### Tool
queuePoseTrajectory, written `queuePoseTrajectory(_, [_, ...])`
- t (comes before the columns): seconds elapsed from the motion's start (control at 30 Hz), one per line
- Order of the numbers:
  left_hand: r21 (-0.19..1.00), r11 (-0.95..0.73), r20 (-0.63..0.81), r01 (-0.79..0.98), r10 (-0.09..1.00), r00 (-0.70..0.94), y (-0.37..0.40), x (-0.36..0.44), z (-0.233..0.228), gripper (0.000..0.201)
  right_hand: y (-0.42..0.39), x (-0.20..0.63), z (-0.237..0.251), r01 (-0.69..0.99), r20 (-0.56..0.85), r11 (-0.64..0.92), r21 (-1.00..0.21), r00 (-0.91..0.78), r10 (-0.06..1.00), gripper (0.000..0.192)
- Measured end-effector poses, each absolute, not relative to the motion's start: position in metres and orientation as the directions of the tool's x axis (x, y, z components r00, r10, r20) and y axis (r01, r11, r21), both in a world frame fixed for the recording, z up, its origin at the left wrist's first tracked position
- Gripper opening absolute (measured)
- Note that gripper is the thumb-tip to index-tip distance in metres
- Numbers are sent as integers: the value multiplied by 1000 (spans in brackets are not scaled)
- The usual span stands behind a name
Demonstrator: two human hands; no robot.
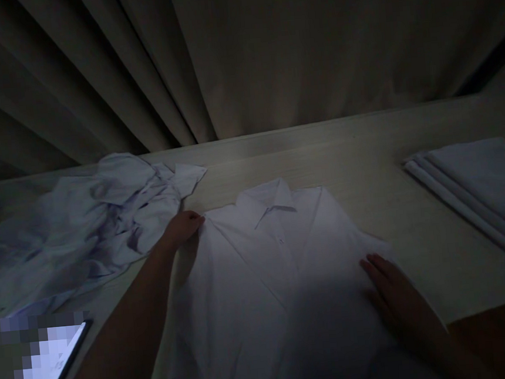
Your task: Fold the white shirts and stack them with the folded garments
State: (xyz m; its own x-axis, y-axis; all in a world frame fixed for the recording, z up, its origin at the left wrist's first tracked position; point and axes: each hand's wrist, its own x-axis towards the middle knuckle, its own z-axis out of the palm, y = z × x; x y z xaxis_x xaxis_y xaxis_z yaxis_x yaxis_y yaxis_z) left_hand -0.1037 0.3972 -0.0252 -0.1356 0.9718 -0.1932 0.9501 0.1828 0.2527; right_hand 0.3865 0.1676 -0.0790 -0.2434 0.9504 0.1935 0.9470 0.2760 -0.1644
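A white shirt (250,260) lay front-up on a pale surface (343,164), a person's left hand (187,223) pinching its shoulder while the right hand (386,281), fingers extended, rested unclenched on its sleeve. Crumpled white cloth (99,209) crowded the shirt's left, a lit screen (58,366) its lower left, folded cloth (490,180) its right, and a curtain (267,52) hung beyond its collar.
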Motion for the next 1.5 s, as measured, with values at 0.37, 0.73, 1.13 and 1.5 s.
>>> queuePoseTrajectory(0.37, [237,132,-180,963,980,-90,396,-103,-21,31,169,390,-89,943,218,287,-169,-249,944,50])
queuePoseTrajectory(0.73, [-43,163,51,986,986,-161,372,-75,-16,45,171,383,-71,930,202,294,-221,-251,947,49])
queuePoseTrajectory(1.13, [-179,-173,-157,969,977,145,374,-69,-18,45,170,383,-67,925,186,296,-238,-255,949,51])
queuePoseTrajectory(1.5, [-155,-98,-132,983,988,78,363,-72,-15,48,169,384,-65,916,192,308,-257,-265,945,53])
